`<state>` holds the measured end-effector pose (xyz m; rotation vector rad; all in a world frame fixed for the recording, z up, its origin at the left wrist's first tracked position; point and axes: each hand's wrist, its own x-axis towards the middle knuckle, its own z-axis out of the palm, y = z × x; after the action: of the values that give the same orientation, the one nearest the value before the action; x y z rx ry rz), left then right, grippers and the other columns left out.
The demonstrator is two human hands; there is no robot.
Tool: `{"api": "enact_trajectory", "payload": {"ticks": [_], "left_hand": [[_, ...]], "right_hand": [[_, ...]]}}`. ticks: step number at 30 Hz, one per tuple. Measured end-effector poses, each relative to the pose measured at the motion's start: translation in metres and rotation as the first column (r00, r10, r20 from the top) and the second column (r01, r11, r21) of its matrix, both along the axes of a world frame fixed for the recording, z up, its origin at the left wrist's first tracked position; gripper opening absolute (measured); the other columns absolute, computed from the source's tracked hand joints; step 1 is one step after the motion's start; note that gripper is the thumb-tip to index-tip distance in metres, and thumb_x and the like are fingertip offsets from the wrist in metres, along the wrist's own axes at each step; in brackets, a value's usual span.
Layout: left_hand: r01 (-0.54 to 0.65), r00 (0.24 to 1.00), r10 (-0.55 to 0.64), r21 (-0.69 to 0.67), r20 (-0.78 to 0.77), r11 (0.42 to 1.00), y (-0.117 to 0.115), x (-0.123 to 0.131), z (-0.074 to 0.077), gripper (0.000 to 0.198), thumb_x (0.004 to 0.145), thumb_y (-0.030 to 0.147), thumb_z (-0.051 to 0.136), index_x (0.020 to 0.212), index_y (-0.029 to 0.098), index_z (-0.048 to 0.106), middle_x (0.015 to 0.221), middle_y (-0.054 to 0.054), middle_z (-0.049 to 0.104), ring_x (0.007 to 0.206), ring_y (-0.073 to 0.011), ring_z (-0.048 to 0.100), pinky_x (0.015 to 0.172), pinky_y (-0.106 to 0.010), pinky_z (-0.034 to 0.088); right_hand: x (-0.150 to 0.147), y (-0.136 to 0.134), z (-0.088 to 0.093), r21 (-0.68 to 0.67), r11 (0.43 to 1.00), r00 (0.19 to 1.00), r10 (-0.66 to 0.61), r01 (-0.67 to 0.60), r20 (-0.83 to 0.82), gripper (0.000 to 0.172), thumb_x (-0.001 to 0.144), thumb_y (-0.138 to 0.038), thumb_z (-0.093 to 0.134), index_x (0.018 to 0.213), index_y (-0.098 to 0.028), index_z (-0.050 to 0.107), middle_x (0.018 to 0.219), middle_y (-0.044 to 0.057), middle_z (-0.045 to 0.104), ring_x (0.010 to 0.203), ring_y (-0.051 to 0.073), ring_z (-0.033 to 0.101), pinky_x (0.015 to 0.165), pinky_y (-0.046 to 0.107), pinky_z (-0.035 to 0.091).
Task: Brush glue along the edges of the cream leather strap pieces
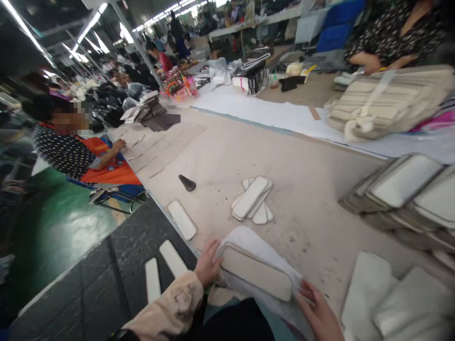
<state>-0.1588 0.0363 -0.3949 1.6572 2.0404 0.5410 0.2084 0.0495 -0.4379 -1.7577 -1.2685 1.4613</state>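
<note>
In front of me a beige, round-cornered fabric panel (256, 273) lies on a translucent white sheet (245, 235), close to the table's near edge. My left hand (209, 265) is closed at the left end of the panel, its fingers on the edge of the sheet. At the right end, my right hand (316, 305) has its fingers curled at the sheet's edge. A small pile of similar panels (252, 199) rests just beyond, crossed over one another. To the left, a single white panel (182, 219) lies by the table edge.
Two pale strips (173, 258) lie on a dark surface (117, 255) at left. Tall stacks of panels (405, 182) and loose pale pieces (369, 289) stand at right. A dark teardrop-shaped object (187, 183) sits mid-table. A co-worker (71, 147) sits at left, another at far right.
</note>
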Motion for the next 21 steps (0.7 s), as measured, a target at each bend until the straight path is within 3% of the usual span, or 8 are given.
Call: {"api": "enact_trajectory", "payload": {"ticks": [2, 4, 8, 12, 17, 21], "left_hand": [[-0.187, 0.982, 0.187, -0.049, 0.005, 0.981, -0.025, -0.013, -0.010, 0.050, 0.076, 0.022, 0.050, 0.125, 0.011, 0.051, 0.131, -0.017, 0.050, 0.125, -0.0283, 0.044, 0.109, -0.048, 0.032], [-0.262, 0.962, 0.267, -0.082, 0.056, 0.962, -0.043, -0.011, -0.019, 0.051, 0.075, 0.021, 0.051, 0.124, 0.010, 0.052, 0.129, -0.017, 0.052, 0.124, -0.0274, 0.046, 0.108, -0.045, 0.034], [-0.253, 0.953, 0.260, -0.064, 0.156, 0.965, -0.053, 0.007, -0.033, 0.049, 0.076, 0.024, 0.053, 0.123, 0.013, 0.054, 0.127, -0.015, 0.055, 0.119, -0.0248, 0.050, 0.105, -0.041, 0.038], [-0.246, 0.942, 0.265, -0.112, 0.206, 0.963, -0.048, 0.014, -0.039, 0.038, 0.079, 0.027, 0.051, 0.115, 0.016, 0.059, 0.104, -0.011, 0.066, 0.095, -0.0208, 0.062, 0.090, -0.036, 0.048], [-0.204, 0.952, 0.232, -0.148, 0.201, 0.968, -0.041, 0.008, -0.044, 0.036, 0.081, 0.030, 0.050, 0.115, 0.018, 0.059, 0.104, -0.007, 0.067, 0.094, -0.0186, 0.063, 0.088, -0.030, 0.046], [-0.216, 0.959, 0.247, -0.208, 0.139, 0.954, -0.033, 0.001, -0.044, 0.040, 0.085, 0.035, 0.044, 0.118, 0.015, 0.055, 0.109, -0.009, 0.066, 0.092, -0.0183, 0.065, 0.087, -0.029, 0.046]], "right_hand": [[-0.006, -0.010, 0.000, -0.009, 0.999, 0.999, 0.034, -0.033, 0.026, 0.070, 0.065, -0.060, 0.060, 0.118, -0.015, 0.048, 0.127, 0.017, 0.055, 0.110, 0.028, 0.058, 0.090, 0.036, 0.052], [-0.007, -0.017, -0.006, -0.051, 0.997, 0.997, 0.059, -0.056, 0.058, 0.078, 0.064, -0.061, 0.059, 0.124, -0.014, 0.044, 0.130, 0.018, 0.051, 0.113, 0.029, 0.056, 0.092, 0.038, 0.050], [-0.006, -0.021, -0.020, -0.083, 0.986, 0.986, 0.151, -0.145, 0.072, 0.082, 0.065, -0.062, 0.059, 0.131, -0.018, 0.040, 0.134, 0.015, 0.050, 0.116, 0.029, 0.055, 0.098, 0.039, 0.045], [-0.013, -0.029, -0.015, -0.021, 0.977, 0.974, 0.215, -0.214, 0.066, 0.074, 0.068, -0.057, 0.057, 0.129, -0.018, 0.044, 0.129, 0.013, 0.055, 0.109, 0.027, 0.060, 0.095, 0.035, 0.048], [-0.016, -0.039, -0.003, 0.022, 0.994, 0.983, 0.098, -0.103, 0.156, 0.072, 0.066, -0.054, 0.054, 0.127, -0.016, 0.047, 0.122, 0.015, 0.060, 0.099, 0.026, 0.065, 0.087, 0.036, 0.052], [0.003, -0.055, 0.004, 0.067, 0.997, 0.986, -0.041, 0.031, 0.160, 0.064, 0.063, -0.053, 0.055, 0.116, -0.017, 0.056, 0.110, 0.013, 0.066, 0.091, 0.027, 0.068, 0.084, 0.038, 0.053]]}}
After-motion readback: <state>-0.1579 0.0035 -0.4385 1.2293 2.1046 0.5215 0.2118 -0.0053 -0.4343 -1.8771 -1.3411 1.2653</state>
